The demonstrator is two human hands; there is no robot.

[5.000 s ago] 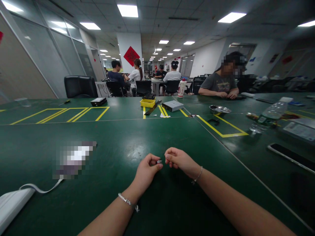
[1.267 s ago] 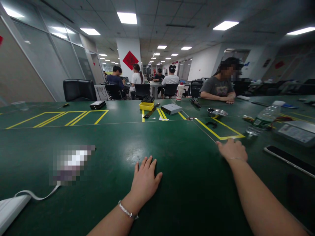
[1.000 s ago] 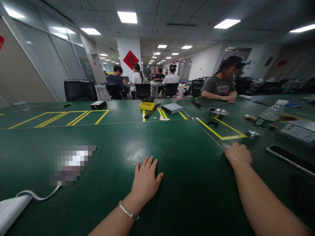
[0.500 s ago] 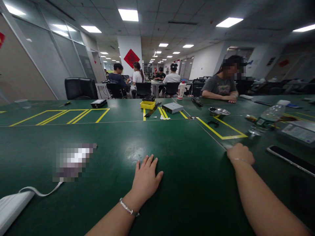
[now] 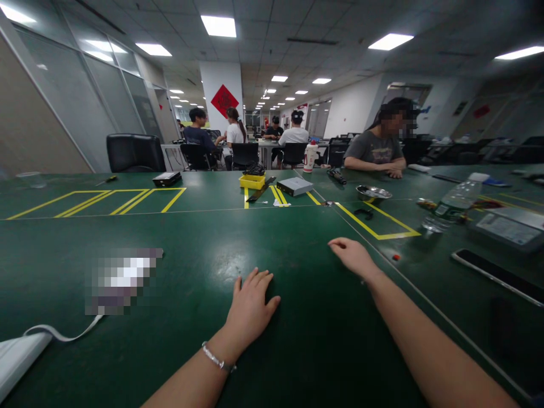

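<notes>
My left hand lies palm down on the green table, fingers spread, with nothing in it. Over the middle of the table is my right hand, its fingers drawn together in a pinch pointing left. Whatever is between those fingertips, if anything, is hidden. To the right of that hand, a small red-orange piece sits near the table seam. Beyond it are a yellow taped outline and a black curved piece.
At right stand a clear bottle, a phone and a grey box. Farther back are a metal bowl, a silver box and a yellow tray. A person sits across. A blurred-out device lies left.
My right hand has moved left from beside the seam, uncovering the small red-orange piece. My left hand has stayed on the table. The view has shifted slightly.
</notes>
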